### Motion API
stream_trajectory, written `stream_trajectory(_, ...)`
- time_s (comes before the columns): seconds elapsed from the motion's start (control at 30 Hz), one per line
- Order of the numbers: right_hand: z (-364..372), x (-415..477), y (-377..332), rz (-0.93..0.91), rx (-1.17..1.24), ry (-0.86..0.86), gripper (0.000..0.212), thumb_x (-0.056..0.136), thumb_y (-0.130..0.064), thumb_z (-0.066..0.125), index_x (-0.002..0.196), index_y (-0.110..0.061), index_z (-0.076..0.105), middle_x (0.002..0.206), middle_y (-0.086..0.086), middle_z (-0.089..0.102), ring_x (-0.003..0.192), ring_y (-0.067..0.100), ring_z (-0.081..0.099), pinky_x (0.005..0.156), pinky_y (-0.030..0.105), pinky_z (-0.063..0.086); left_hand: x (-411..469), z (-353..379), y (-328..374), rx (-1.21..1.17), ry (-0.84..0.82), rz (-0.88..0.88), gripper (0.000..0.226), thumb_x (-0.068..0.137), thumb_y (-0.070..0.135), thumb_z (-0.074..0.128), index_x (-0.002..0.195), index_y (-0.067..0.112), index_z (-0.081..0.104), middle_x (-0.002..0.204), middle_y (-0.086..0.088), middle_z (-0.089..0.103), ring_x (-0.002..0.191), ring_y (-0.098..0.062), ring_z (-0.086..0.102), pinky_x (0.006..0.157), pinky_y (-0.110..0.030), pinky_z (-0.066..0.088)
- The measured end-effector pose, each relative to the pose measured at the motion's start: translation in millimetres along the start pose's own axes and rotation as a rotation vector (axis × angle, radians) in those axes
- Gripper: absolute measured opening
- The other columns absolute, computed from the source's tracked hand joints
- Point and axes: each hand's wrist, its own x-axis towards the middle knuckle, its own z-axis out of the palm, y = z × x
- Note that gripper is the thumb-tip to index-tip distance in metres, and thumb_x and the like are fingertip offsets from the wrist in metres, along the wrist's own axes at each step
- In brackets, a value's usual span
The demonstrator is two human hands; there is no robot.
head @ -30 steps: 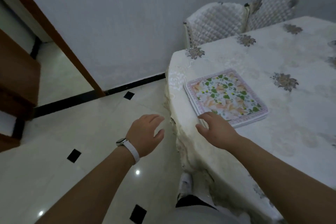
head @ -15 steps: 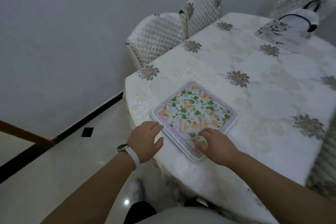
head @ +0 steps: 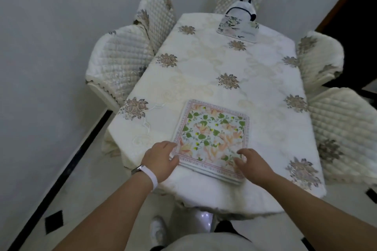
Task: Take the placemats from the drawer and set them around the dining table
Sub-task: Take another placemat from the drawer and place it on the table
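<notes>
Lying by the tabletop's (head: 204, 67) near edge, the placemat stack (head: 212, 134) looks stiff, flat and light, best lifted at its corners; the left hand (head: 161, 161) curls round the near-left one, pinch unclear, while the right hand (head: 252, 164) rests loose, spread fingers near-right.

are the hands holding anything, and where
The placemats lie flat on the table; the left hand touches their near left corner, the right hand their near right part. A grip cannot be told.

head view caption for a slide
Left hand grips, right hand touches floral placemats at the dining table's near end.
</notes>
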Motion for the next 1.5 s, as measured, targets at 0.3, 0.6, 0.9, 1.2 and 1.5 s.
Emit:
stream_trajectory(0.3,2,-4,0,0.218,0.209,0.118,0.05,0.095,-0.04,0.055,0.139,-0.017,0.047,0.142,0.007,0.047,0.112,0.022,0.057,0.091,0.033,0.044,56,-3,-11,-0.289,-0.222,-0.156,0.045,0.094,0.037,0.052,0.137,0.023,0.048,0.141,-0.002,0.047,0.128,-0.021,0.045,0.105,-0.036,0.038)
stream_trajectory(0.6,0,30,12,0.384,0.509,0.065,0.054,0.096,-0.034,0.054,0.144,-0.013,0.04,0.142,0.009,0.049,0.114,0.025,0.056,0.088,0.034,0.045,113,-5,9,-0.443,-0.267,-0.412,0.055,0.096,0.033,0.055,0.144,0.013,0.035,0.143,-0.008,0.046,0.123,-0.026,0.05,0.094,-0.035,0.042)
stream_trajectory(0.9,-14,63,14,0.418,0.769,0.131,0.007,0.095,-0.02,0.055,0.1,-0.019,0.051,0.085,-0.008,0.059,0.075,0.01,0.056,0.058,0.026,0.043,144,-2,29,-0.374,-0.161,-0.533,0.051,0.092,0.028,0.058,0.137,0.01,0.045,0.129,-0.009,0.058,0.105,-0.025,0.057,0.082,-0.028,0.039)
stream_trajectory(1.2,-9,80,21,0.419,0.871,0.064,0.023,0.091,-0.01,0.056,0.112,-0.017,0.051,0.095,-0.001,0.062,0.077,0.015,0.063,0.055,0.027,0.047,148,4,48,-0.535,-0.057,-0.597,0.034,0.087,0.013,0.062,0.12,0.013,0.055,0.095,-0.001,0.064,0.075,-0.012,0.062,0.057,-0.024,0.045)
stream_trajectory(1.5,-5,68,23,0.363,0.861,0.083,0.029,0.086,-0.004,0.056,0.111,-0.018,0.052,0.101,0.001,0.065,0.087,0.02,0.065,0.065,0.031,0.054,128,2,42,-0.557,-0.103,-0.547,0.016,0.088,0.011,0.063,0.104,0.013,0.062,0.092,-0.002,0.068,0.075,-0.015,0.064,0.057,-0.023,0.046)
